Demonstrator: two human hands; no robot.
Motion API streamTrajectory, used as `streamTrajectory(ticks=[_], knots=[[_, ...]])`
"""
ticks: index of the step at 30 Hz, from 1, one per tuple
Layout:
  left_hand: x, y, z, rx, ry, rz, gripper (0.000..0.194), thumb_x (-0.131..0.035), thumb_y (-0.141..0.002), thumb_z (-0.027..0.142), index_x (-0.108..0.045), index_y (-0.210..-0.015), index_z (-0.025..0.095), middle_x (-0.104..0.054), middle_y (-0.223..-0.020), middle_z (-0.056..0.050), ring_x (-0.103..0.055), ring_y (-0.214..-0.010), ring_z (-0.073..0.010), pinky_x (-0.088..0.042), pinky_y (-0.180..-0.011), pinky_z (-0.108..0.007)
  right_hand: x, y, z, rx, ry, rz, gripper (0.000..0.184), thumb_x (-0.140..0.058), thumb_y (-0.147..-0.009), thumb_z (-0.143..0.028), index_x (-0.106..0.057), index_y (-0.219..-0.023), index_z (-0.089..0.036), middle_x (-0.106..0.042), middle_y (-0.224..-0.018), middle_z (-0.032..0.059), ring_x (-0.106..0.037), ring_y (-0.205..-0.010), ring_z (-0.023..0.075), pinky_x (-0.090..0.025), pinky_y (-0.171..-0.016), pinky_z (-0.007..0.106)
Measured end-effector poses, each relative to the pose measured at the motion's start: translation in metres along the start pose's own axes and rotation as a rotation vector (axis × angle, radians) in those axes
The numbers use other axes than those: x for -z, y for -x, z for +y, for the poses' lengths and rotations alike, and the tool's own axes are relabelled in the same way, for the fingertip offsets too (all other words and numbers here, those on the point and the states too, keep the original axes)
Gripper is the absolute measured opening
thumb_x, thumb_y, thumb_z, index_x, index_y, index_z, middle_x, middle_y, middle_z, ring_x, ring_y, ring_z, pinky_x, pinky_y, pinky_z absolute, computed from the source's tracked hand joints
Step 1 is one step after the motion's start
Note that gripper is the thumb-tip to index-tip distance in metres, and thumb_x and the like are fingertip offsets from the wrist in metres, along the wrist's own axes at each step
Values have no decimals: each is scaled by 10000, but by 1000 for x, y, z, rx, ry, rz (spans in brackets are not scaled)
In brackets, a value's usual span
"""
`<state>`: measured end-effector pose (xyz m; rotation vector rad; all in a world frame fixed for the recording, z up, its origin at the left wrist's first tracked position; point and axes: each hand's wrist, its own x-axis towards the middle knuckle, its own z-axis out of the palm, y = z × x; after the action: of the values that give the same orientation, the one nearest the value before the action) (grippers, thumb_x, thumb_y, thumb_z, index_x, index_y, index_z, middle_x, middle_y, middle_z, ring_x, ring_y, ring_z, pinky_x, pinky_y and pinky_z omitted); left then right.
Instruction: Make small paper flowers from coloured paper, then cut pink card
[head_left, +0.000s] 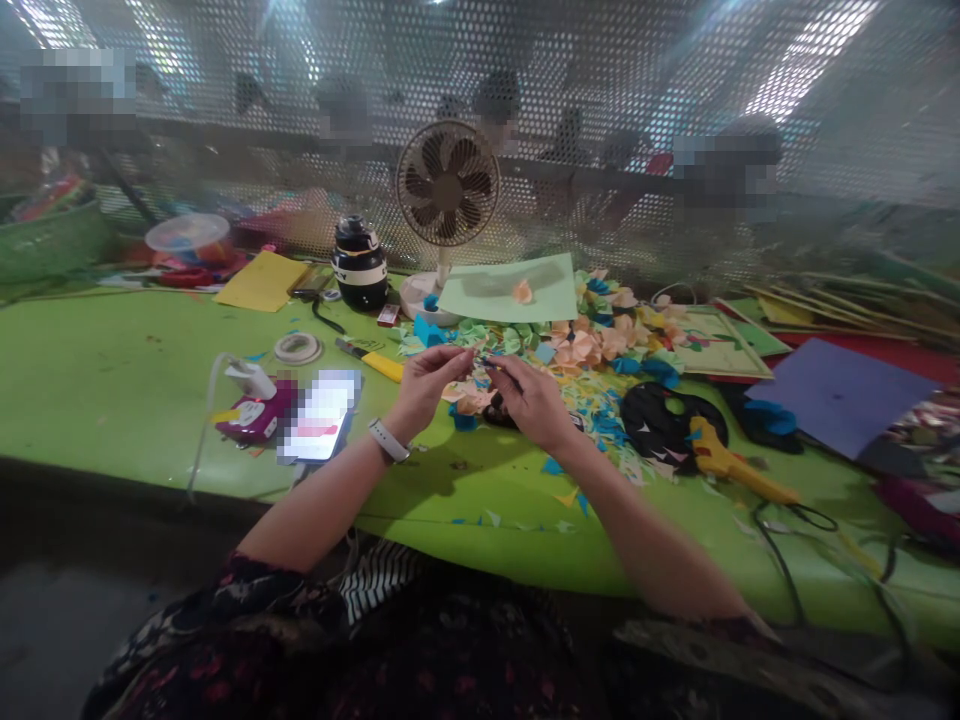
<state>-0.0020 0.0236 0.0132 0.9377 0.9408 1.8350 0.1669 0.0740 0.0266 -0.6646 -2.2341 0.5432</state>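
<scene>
My left hand [433,385], with a pale band on the wrist, is closed in a pinch above the table. Close beside it, my right hand [534,402] is also closed, fingertips nearly meeting the left ones. A small dark bit shows at the right fingertips, too small to name; what the left fingers pinch I cannot make out. Behind and under the hands lie peach paper flowers [585,343], blue paper pieces [429,332] and many paper scraps [600,410]. A green paper sheet [487,285] bears one peach paper flower [523,291].
A yellow glue gun [739,472] rests by a black pad [652,425] on the right. On the left are a lit phone [321,418], a tape roll [298,348] and a yellow-handled cutter [382,364]. A fan [448,185] and a black jug [360,265] stand behind.
</scene>
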Motion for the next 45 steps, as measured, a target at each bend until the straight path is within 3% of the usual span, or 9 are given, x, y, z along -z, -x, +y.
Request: streamTrajectory(ticks=[6,11,15,22,28,31,40,45], knots=[[1,-1,0,10,-13,-16,348,-916,-604,456,-778,-786,193,-691,-685,6,-573,-604,-82,-474,-619,-245,1,-2,0,28,-32,-19,336,-446,-1014,-445,-683,-1086,-218,-736,-946,86,-683,-846,228,-538,-812,368],[0,0,2,-64,-29,-22,318,-908,-630,442,-725,-649,183,-625,-591,21,-514,-564,-71,-434,-593,-236,1,0,-6,0,1,10,326,-564,-958,-518,-657,-1071,-226,-720,-958,82,-673,-836,224,-522,-767,339],[-1,1,2,-43,-23,-10,336,-928,-587,451,-753,-707,191,-684,-659,6,-572,-604,-84,-469,-615,-240,3,0,-9,-21,-52,18,345,-433,-1023,-494,-654,-984,-231,-697,-880,65,-673,-860,216,-510,-780,327],[2,-1,-1,-31,-10,-15,308,-924,-606,426,-775,-738,192,-710,-706,-6,-570,-605,-79,-476,-622,-242,4,-2,-7,-11,-71,-33,386,-408,-1029,-498,-659,-955,-214,-652,-764,41,-625,-723,190,-489,-730,315],[3,-1,1,-42,-7,0,312,-939,-584,386,-727,-652,168,-659,-628,10,-547,-592,-73,-442,-609,-228,0,-1,-4,16,-26,2,311,-572,-956,-496,-656,-1031,-207,-709,-919,71,-649,-803,211,-487,-741,314],[2,-1,2,-38,-21,1,339,-940,-574,416,-741,-681,163,-674,-638,4,-560,-597,-78,-447,-606,-226,-1,-1,-2,24,-33,12,317,-493,-997,-474,-660,-975,-204,-697,-866,63,-639,-789,201,-480,-742,302],[2,-2,1,0,10,-25,347,-941,-553,445,-777,-715,186,-699,-665,3,-543,-561,-64,-456,-574,-218,1,-2,-4,-45,-98,-65,350,-456,-995,-508,-630,-930,-211,-625,-750,25,-577,-661,172,-446,-669,285],[6,-8,2,7,80,49,315,-941,-570,410,-768,-724,197,-661,-632,30,-530,-553,-50,-432,-558,-195,1,-3,-3,-97,-83,-108,275,-461,-979,-459,-566,-877,-226,-584,-671,2,-564,-620,171,-410,-643,283]])
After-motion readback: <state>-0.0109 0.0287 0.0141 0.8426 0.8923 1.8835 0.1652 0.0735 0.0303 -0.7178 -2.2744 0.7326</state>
